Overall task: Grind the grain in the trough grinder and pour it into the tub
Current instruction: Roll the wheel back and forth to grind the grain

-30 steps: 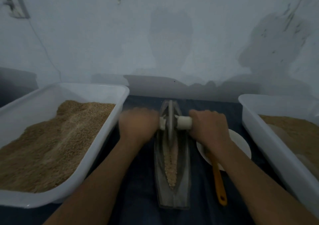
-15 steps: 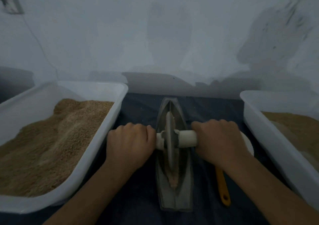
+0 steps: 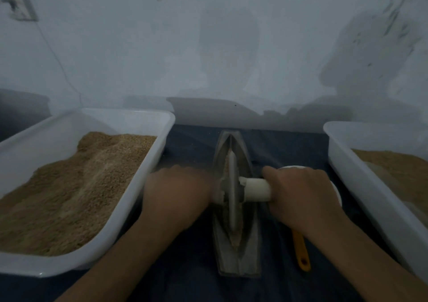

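A grey boat-shaped trough grinder [image 3: 236,262] lies lengthwise on the dark cloth between two tubs. Its metal wheel [image 3: 232,195] stands upright in the trough, with crushed grain [image 3: 235,240] in the groove near the close end. A white axle handle [image 3: 257,189] runs through the wheel. My right hand [image 3: 301,197] grips the right end of the handle. My left hand [image 3: 176,193], blurred, grips the left end, which it hides. The left white tub [image 3: 148,169] holds a heap of tan grain. The right white tub [image 3: 361,186] holds finer brown meal.
A white bowl [image 3: 335,190] sits under my right wrist, and an orange handle [image 3: 301,250] sticks out from beneath my forearm toward me. A pale wall rises close behind the tubs. Dark cloth [image 3: 192,144] covers the table.
Both hands have rolled the wheel along the trough toward me, from the far part to about the middle. The grain pile in the groove looks flatter and more crushed.
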Available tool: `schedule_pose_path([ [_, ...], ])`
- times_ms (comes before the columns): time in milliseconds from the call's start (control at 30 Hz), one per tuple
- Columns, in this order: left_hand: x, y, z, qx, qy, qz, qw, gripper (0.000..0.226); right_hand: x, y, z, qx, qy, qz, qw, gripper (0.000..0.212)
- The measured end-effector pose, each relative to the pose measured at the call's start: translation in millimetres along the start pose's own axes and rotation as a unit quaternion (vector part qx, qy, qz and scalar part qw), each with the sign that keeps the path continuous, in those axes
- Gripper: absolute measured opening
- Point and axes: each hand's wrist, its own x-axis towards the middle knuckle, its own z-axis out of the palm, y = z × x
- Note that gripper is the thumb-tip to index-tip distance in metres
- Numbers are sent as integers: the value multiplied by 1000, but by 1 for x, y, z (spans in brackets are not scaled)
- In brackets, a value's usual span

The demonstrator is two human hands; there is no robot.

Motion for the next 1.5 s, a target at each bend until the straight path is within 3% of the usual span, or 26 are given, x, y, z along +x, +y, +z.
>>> schedule_pose_path([
  [133,18,3,10,22,-12,-50,998,67,17,0,10,-22,-19,18,999,42],
  [267,84,1,19,-77,-3,-168,983,43,73,11,35,18,-68,85,994,24],
  [333,107,2,18,-87,12,-178,980,38,88,15,41,36,-87,111,989,25],
  [400,107,3,14,-62,16,-159,985,38,85,15,41,45,-90,122,988,26],
  [533,42,3,5,22,4,-6,1000,16,40,4,23,20,-33,67,997,26],
  [667,-8,-3,-5,-5,65,83,994,6,-3,-1,1,26,20,0,999,35],
  [800,17,2,6,11,-11,-16,1000,35,22,-3,4,-4,-21,21,1000,31],
  [867,55,-1,13,-15,-24,-119,992,48,55,2,14,14,-85,60,994,23],
  [933,90,-3,21,-97,-13,-187,977,41,84,11,20,37,-129,82,988,29],
  [1033,114,-6,25,-143,-29,-204,968,40,102,16,25,42,-130,97,986,30],
  [1100,99,-7,21,-72,-56,-156,984,32,90,10,21,29,-110,94,989,27],
  [1167,62,-3,15,17,-32,-63,997,14,63,2,17,25,-71,84,994,25],
  [1300,-6,3,-14,18,49,70,996,12,1,-5,1,18,-34,43,998,33],
  [1433,-7,7,-22,27,15,33,999,35,-9,-3,-6,1,-40,33,999,34],
  [1500,16,5,0,33,8,8,999,36,14,-3,1,7,-65,42,997,30],
])
